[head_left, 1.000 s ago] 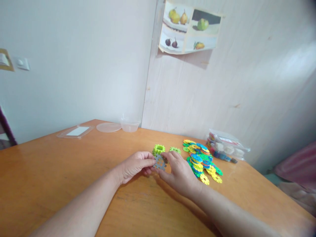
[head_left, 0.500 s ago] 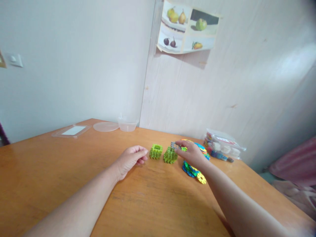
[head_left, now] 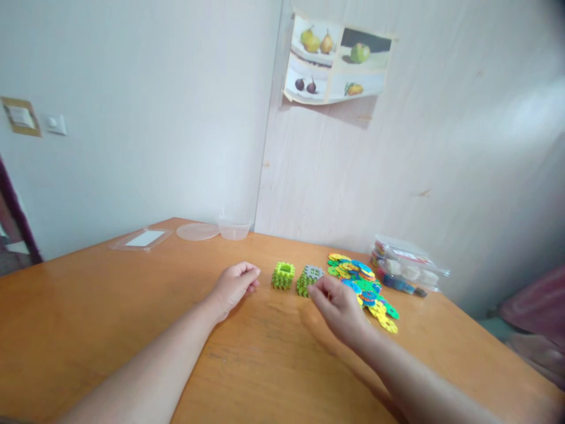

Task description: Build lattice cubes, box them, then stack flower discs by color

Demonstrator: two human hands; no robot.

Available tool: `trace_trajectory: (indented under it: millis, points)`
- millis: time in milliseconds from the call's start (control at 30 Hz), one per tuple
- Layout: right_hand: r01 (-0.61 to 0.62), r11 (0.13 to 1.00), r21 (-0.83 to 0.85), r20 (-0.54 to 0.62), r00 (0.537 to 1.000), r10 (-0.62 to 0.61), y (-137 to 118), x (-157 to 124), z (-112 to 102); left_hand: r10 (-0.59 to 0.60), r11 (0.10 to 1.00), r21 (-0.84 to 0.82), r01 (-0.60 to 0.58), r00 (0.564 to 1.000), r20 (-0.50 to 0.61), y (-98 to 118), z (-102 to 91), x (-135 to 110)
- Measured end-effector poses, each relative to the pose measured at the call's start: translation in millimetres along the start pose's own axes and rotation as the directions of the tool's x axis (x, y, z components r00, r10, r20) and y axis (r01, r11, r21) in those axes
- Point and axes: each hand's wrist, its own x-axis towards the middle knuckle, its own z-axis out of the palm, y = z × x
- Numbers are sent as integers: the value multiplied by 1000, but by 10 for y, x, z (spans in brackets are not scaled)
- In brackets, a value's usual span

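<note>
Two lime-green plastic block stacks with notched edges stand side by side on the table. The left green block stack (head_left: 283, 276) shows a square opening on top. On the right green block stack (head_left: 303, 286) rests a flat grey lattice block (head_left: 313, 271). My left hand (head_left: 238, 287) sits left of both stacks, apart from them, its fingers curled closed with nothing visible in them. Close by the right stack, my right hand (head_left: 338, 306) has its fingers bent together and covers part of that stack. Whether anything is between those fingertips is hidden.
Many-coloured notched plastic discs (head_left: 364, 285) lie heaped beyond my right hand. Behind them stands a clear plastic box (head_left: 408, 265) with contents. Toward the back left are a clear tub (head_left: 235, 228), a round lid (head_left: 198, 231) and a clear rectangular lid (head_left: 143, 238).
My right hand has let go of the grey lattice block, now on the right green stack, and drawn back toward me. More of the disc heap shows. The view has shifted slightly.
</note>
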Motion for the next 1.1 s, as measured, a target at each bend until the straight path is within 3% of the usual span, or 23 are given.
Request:
trace_trajectory:
  millis: [100, 200, 467, 567, 800, 933, 1100]
  points:
    - [95, 995, -5, 191, 977, -92, -125, -257, 209, 42, 998, 57, -40, 998, -36, -57, -12, 21]
    - [135, 991, -17, 290, 949, -124, -141, -348, 349, 76, 992, 103, -68, 994, -74, -100, -39, 35]
    - [83, 996, -21, 357, 931, -70, -102, -309, 413, 37, 999, 35, -30, 976, -213, -163, -99, 109]
    - [71, 997, 3, 369, 927, -67, -99, -316, 427, 37, 995, 103, -8, 958, -286, -198, -132, 216]
    - [-11, 1000, 12, 429, 903, 4, -75, -256, 492, 180, 898, 439, -10, 921, -347, -41, -453, 774]
    - [-67, 997, 41, 449, 892, 42, -23, -222, 552, 253, 772, 636, 8, 914, -317, 122, -641, 1189]
    - [-106, 992, 66, 472, 880, 62, 64, -225, 609, 276, 586, 808, 61, 922, -270, 171, -694, 1631]
